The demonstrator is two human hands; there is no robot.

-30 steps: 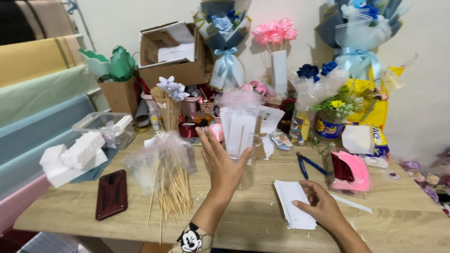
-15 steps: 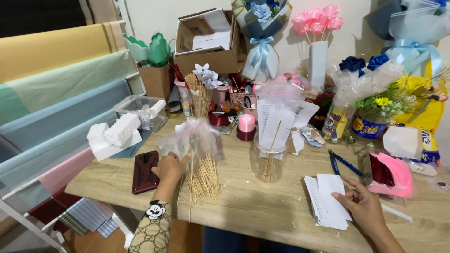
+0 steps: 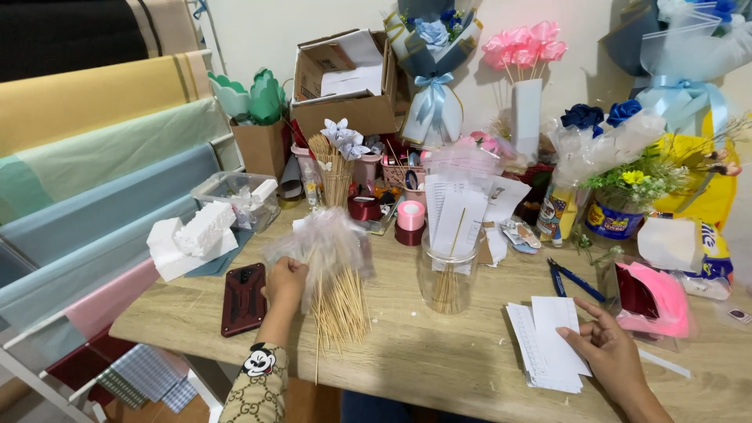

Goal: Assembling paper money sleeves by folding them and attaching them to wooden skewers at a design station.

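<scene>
The left hand (image 3: 286, 282) rests on a bundle of thin wooden skewers (image 3: 338, 301) that lies in a clear plastic bag (image 3: 321, 243) on the wooden worktop (image 3: 439, 360). At nine o'clock from this hand, just beside it, lies a phone in a dark red case (image 3: 244, 298). At two o'clock from the bundle stands a clear glass jar (image 3: 447, 274) with a few skewers and white paper slips inside. The right hand (image 3: 611, 356), well apart from the left, presses its fingers on a stack of white paper slips (image 3: 548, 345). At one o'clock from that stack sits a pink tape dispenser (image 3: 658, 301), and dark blue pliers (image 3: 576, 278) lie at twelve o'clock.
</scene>
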